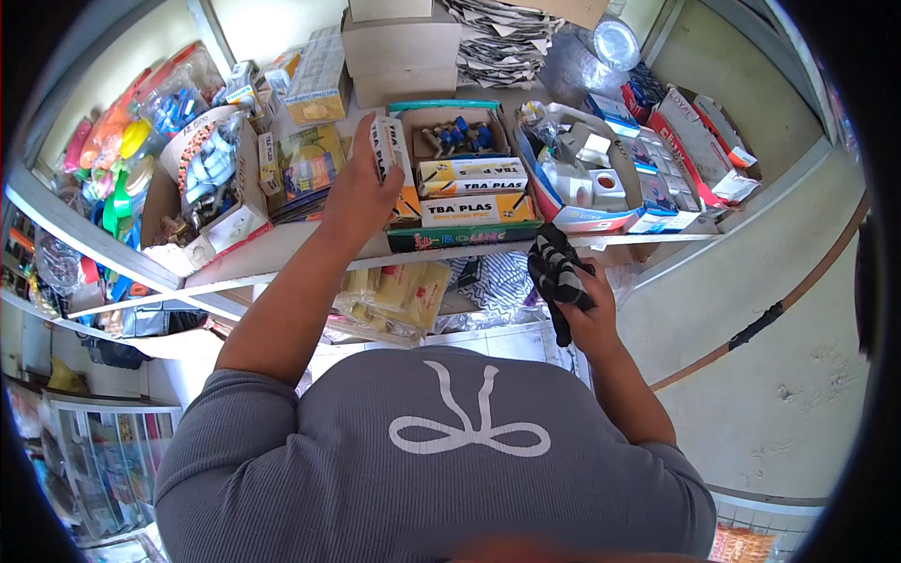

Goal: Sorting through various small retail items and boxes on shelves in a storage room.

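My left hand [362,179] grips a small white and orange cardboard box [395,165], stood on its narrow end side at the left of an open green tray box [464,238]. Two similar boxes [479,211] lie flat in that tray, behind them a compartment with blue-capped metal fittings [457,137]. My right hand [591,310] is closed around a bunched black and grey striped cloth item [559,274], just in front of the shelf edge.
A carton of bagged goods [211,183] stands left of the tray, with thin packets [306,172] between. To the right are a carton of small white boxes [588,176] and more cartons [704,151]. Stacked papers [503,42] stand behind. Yellowish packets [398,295] lie below the shelf edge [605,241].
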Demonstrator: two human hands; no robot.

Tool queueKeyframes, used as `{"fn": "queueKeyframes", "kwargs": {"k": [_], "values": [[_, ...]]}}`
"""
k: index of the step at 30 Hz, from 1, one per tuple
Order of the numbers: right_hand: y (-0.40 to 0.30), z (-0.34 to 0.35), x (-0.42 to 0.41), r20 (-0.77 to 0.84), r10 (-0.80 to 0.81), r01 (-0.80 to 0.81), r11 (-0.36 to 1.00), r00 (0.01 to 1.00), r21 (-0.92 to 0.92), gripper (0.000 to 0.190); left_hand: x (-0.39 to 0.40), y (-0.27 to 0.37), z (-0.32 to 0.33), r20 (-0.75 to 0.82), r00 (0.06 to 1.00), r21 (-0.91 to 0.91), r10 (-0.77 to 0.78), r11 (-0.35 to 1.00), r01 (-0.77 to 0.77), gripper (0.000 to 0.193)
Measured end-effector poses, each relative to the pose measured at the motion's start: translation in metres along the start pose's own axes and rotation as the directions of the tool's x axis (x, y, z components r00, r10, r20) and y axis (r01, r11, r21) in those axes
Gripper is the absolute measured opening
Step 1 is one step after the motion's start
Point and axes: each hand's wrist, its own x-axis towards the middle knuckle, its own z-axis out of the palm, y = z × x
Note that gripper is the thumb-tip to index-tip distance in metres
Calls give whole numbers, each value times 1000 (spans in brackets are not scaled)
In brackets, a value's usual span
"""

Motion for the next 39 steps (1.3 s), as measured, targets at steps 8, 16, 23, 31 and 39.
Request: {"fn": "queueKeyframes", "kwargs": {"k": [8, 16, 23, 31, 39], "values": [[0, -2, 4, 81, -23, 28, 998, 996, -58, 48, 16, 16, 0, 254, 942, 532, -218, 845, 52, 61], [5, 1, 8, 136, -88, 104, 987, 987, -119, 52, -1, 1, 25, 269, 957, 649, -109, 755, -97, 66], [5, 3, 10, 152, -56, 73, 991, 987, -111, 51, 13, 4, 6, 422, 885, 684, -197, 710, -167, 63], [-3, 8, 8, 159, -106, 131, 979, 982, -155, 52, 31, 14, 5, 597, 760, 629, -256, 738, -246, 71], [-9, 6, 1, 131, -65, 87, 982, 989, -165, 52, 33, 27, 15, 463, 876, 377, 131, 866, -329, 66]]}}
